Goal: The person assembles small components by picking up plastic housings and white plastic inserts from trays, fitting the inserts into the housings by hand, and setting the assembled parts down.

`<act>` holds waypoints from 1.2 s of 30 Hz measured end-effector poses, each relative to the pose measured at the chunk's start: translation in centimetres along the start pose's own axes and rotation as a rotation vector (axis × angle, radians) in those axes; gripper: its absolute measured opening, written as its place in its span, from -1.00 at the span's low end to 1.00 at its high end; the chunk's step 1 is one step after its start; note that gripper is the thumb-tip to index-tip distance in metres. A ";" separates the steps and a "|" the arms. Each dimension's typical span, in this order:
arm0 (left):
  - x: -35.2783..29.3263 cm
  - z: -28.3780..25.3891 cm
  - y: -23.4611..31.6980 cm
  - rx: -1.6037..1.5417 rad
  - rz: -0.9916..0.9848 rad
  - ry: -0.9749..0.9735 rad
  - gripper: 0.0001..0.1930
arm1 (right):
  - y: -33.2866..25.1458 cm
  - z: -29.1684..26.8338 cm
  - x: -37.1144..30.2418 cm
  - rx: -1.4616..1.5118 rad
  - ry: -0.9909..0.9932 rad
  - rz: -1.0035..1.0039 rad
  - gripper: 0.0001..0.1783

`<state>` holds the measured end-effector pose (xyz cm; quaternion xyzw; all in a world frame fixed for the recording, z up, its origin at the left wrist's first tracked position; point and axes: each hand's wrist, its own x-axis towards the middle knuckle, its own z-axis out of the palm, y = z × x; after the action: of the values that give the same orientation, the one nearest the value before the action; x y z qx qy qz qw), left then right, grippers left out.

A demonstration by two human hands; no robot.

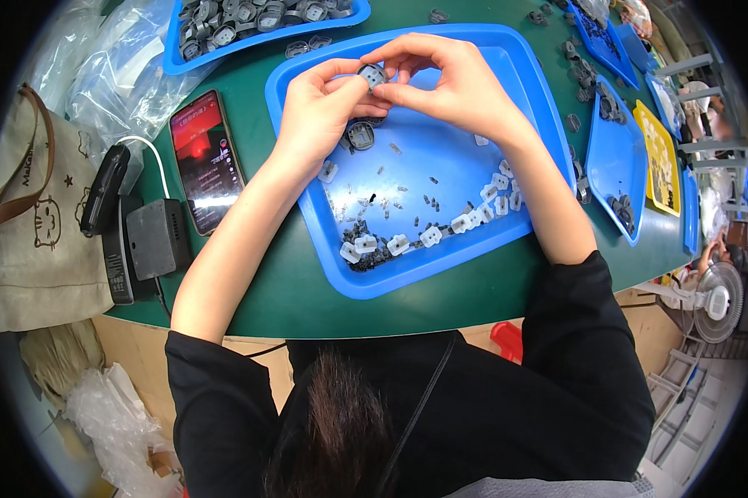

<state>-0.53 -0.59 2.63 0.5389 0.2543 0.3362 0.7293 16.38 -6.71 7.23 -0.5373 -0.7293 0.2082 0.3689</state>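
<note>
Above the far part of a blue tray (353,286), my left hand (320,112) and my right hand (453,79) meet around a small grey plastic housing (372,76). Fingertips of both hands are closed on it from either side. Just below my left fingers lies another dark grey housing (360,135), partly covered by the hand. Small white plastic pieces (430,236) line the tray's near and right sides. Tiny black parts (365,259) are heaped in its near left corner, and a few more are scattered over the bottom.
A second blue tray (171,62) piled with grey housings stands at the far left. Left of my forearm are a phone (208,158), a black power adapter (158,236) and a canvas bag (46,249). Right of me are another blue tray (610,158) and a yellow tray (656,141).
</note>
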 end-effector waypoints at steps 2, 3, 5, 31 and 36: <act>0.0 0.0 0.0 0.044 -0.003 -0.004 -0.74 | 0.1 0.1 0.0 -0.023 0.007 -0.018 -0.68; 0.1 -0.1 -0.1 0.033 -0.005 -0.001 -0.73 | 0.0 0.1 0.0 -0.023 0.007 -0.020 -0.68; 0.0 -0.2 0.0 0.023 -0.006 0.003 -0.72 | -0.2 0.1 0.0 -0.054 0.004 -0.021 -0.68; -1.0 1.0 0.7 0.096 0.280 -0.010 -0.77 | -0.1 -0.1 -0.2 0.451 0.013 0.127 -0.66; -1.1 1.1 0.6 0.126 0.312 0.001 -0.77 | -0.5 -0.1 -0.3 0.480 0.025 0.196 -0.67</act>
<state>-0.57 -2.05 3.51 0.6163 0.1883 0.4289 0.6331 16.16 -7.14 7.50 -0.5048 -0.5990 0.4035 0.4728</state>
